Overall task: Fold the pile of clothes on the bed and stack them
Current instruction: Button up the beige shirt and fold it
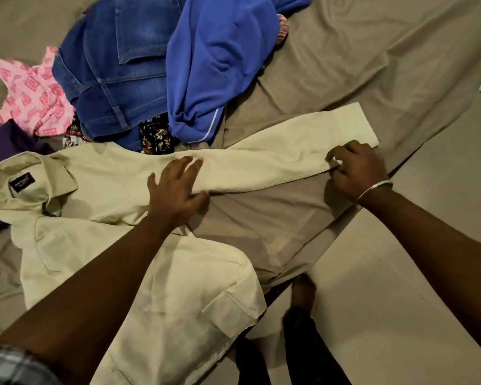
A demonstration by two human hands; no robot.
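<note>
Cream shirt, light and limp: left hand flat and released on the sleeve; right hand pinching the cuff, the best hold

The shirt lies on the bed, pile behind it.

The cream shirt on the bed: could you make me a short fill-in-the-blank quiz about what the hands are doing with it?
1. The left hand presses flat on the cream shirt's ____.
2. The right hand pinches the sleeve near its ____.
3. The right wrist wears a silver ____.
4. Behind the shirt, blue ____ lie in the pile.

Missing words: sleeve; cuff; bangle; jeans
</note>
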